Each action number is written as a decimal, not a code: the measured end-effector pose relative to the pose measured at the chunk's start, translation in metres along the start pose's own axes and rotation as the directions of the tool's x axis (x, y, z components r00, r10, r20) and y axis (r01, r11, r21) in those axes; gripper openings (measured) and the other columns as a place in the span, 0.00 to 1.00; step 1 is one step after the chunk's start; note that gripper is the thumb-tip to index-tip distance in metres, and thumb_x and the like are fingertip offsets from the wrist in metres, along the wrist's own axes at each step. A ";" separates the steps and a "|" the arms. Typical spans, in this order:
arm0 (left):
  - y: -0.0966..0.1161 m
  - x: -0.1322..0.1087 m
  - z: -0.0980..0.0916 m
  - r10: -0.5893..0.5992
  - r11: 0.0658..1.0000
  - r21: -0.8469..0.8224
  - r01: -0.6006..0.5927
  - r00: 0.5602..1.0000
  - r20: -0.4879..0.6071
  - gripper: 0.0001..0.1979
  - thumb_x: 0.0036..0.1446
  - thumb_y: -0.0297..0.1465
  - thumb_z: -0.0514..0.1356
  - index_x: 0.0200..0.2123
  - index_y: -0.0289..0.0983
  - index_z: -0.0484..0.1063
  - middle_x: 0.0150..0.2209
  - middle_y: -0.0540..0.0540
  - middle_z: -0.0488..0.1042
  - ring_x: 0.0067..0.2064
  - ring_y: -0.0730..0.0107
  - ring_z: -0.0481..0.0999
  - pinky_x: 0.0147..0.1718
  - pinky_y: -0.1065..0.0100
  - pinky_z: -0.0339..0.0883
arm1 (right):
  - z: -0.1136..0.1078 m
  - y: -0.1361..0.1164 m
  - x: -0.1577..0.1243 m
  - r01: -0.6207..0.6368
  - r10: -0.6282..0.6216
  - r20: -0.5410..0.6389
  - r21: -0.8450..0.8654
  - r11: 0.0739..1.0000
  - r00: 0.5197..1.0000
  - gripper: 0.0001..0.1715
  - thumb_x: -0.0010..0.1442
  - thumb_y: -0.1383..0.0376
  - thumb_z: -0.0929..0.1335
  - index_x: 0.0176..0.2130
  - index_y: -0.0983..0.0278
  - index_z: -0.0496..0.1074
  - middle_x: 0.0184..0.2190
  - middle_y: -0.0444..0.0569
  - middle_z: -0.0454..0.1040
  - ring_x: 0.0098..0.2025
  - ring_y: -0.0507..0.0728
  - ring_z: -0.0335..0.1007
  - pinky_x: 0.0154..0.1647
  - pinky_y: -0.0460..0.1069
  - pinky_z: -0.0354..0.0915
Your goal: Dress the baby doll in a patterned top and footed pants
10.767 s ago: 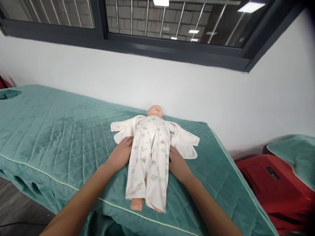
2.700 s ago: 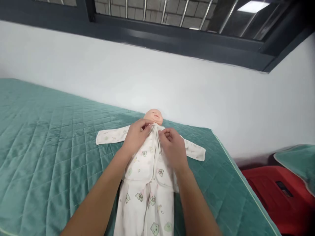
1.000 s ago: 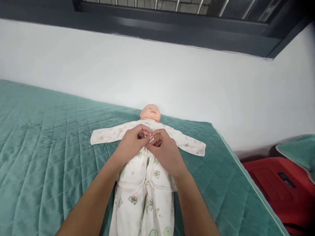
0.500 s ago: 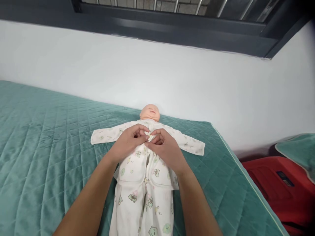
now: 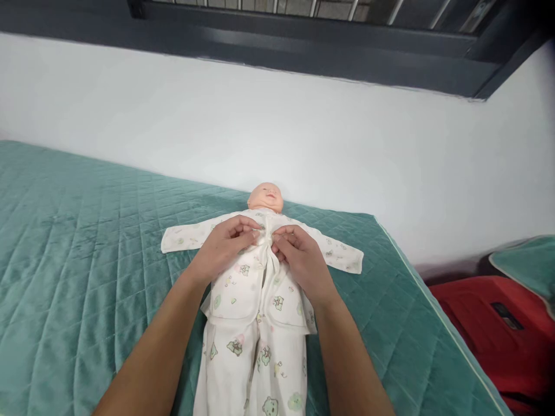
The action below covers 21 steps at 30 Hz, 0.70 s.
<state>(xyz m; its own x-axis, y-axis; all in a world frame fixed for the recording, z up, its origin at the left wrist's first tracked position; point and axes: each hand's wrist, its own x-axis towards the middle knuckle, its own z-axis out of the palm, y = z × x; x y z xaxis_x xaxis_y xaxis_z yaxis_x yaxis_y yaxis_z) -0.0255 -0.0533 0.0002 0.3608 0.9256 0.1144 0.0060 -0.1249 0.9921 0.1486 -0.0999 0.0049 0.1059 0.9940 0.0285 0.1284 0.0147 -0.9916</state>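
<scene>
A baby doll (image 5: 265, 197) lies on its back on a teal quilted mattress (image 5: 78, 242), head toward the wall. It wears a white printed jacket (image 5: 236, 289) with sleeves spread out to both sides, and matching trousers (image 5: 251, 370). My left hand (image 5: 225, 245) and my right hand (image 5: 300, 257) rest on the doll's chest, fingers curled. Each pinches one side of the jacket's front opening, where a thin white tie (image 5: 272, 261) hangs between them.
A white wall rises just behind the doll's head, with a dark window frame (image 5: 303, 52) above. The mattress edge runs diagonally at the right. Beyond it sits a red object (image 5: 489, 323) and another teal pad (image 5: 526, 268).
Over the last second my hands have drawn slightly apart on the chest, showing the tie between them. Much earlier they were at the doll's hips with the jacket lying open.
</scene>
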 end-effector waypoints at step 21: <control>0.027 -0.018 -0.010 -0.040 0.884 0.439 -0.159 0.912 0.409 0.04 0.55 0.33 0.63 0.31 0.40 0.76 0.32 0.53 0.69 0.32 0.76 0.63 0.29 0.73 0.57 | -0.009 -0.037 -0.040 0.062 0.123 0.182 -0.765 0.641 0.976 0.22 0.61 0.61 0.64 0.22 0.62 0.48 0.18 0.40 0.54 0.22 0.49 0.43 0.20 0.48 0.40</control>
<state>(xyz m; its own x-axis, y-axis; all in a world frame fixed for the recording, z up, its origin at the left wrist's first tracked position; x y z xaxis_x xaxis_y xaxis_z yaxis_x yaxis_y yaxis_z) -0.0411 -0.0693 0.0254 0.7102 0.7026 0.0443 0.3579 -0.4145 0.8368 0.1488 -0.1414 0.0415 -0.0605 0.9913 -0.1169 0.8430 -0.0120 -0.5378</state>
